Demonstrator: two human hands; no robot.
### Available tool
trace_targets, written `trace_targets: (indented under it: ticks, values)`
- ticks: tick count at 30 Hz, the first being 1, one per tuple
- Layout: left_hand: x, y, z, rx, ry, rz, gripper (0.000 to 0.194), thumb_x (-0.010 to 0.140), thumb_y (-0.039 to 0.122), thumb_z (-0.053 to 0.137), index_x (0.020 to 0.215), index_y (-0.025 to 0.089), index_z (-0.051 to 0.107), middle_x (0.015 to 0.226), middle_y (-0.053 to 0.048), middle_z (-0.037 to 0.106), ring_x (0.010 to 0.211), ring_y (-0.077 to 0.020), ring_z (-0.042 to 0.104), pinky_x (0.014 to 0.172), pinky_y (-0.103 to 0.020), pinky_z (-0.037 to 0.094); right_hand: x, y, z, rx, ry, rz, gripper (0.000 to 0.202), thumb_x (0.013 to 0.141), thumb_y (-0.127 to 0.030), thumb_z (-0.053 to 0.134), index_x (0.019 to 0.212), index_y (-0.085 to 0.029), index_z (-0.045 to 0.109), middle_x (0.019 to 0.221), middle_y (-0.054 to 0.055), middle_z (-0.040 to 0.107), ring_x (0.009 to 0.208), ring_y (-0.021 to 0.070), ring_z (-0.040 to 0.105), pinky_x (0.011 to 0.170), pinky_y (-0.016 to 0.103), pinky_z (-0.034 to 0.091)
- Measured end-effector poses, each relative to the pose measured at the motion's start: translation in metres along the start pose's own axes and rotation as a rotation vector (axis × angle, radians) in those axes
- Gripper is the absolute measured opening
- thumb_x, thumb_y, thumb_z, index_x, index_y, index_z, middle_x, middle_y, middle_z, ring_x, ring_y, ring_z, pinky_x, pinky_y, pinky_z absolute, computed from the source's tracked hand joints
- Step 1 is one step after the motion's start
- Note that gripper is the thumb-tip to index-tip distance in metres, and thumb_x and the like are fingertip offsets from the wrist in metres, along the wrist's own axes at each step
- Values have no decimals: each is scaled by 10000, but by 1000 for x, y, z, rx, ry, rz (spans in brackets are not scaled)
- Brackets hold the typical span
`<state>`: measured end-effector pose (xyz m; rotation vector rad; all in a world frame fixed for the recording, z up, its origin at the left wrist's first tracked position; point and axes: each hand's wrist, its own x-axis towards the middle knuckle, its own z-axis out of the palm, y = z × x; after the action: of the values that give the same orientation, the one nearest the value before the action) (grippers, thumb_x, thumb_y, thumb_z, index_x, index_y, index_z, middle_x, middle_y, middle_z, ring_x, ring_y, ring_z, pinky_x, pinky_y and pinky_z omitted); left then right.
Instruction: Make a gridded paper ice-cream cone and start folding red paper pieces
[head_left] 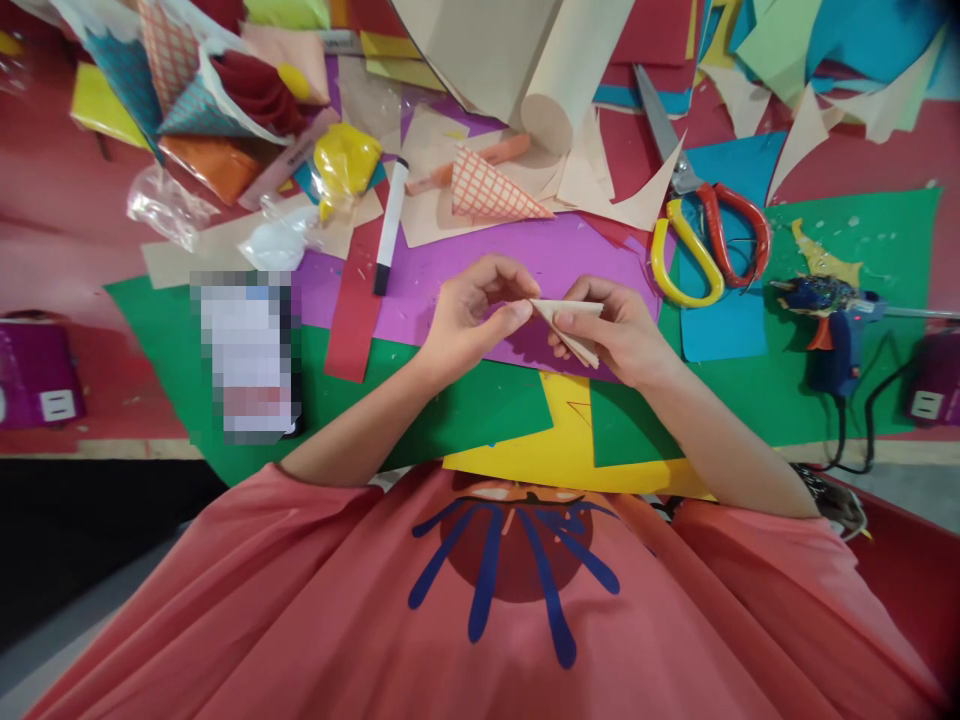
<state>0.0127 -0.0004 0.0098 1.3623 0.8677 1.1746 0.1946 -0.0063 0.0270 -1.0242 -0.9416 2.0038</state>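
Over the purple sheet, a small folded cream paper cone is held between my two hands. My right hand has it between thumb and curled fingers. At its pointed left tip, the thumb and index finger of my left hand pinch the paper. Just beyond my hands lies an orange-checked paper cone. A white marker with a black cap rests to the left, beside a red paper strip.
Scissors with red and yellow handles lie at right, near a blue glue gun with a cable. A phone is at left. Clay packets, wrapped cones and a cream paper roll fill the far side.
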Motion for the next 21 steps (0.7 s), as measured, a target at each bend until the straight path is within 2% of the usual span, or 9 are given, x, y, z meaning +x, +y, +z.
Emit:
trace_targets:
  ticks: [3,6,10,21]
  values:
    - [0,2,2,-33,-61,-80,273,803,427,714,794,169,626,686,24,629,620,-69,623,603,-186,522,-1,2,2,-115,24,-142,325,749,-385,786,713,-174,541,537,-60,636,418,42,530,455,181,418]
    - [0,1,4,-53,-63,-114,286,805,431,713,770,169,602,661,30,616,605,-63,616,589,-171,512,-1,2,5,-216,42,-207,334,777,-418,755,695,-185,530,502,-78,584,387,38,466,433,205,356]
    - [-1,-1,7,-38,-21,-110,315,797,467,710,764,175,596,656,37,610,596,-58,612,577,-165,511,-3,3,8,-270,73,-243,340,796,-427,737,686,-190,520,510,-70,583,395,48,470,426,221,322]
    - [0,-1,10,0,73,-70,376,782,517,700,689,175,575,604,39,597,533,-68,596,512,-179,500,-5,5,13,-279,112,-234,371,796,-472,722,679,-197,501,480,-76,564,416,66,491,460,231,346]
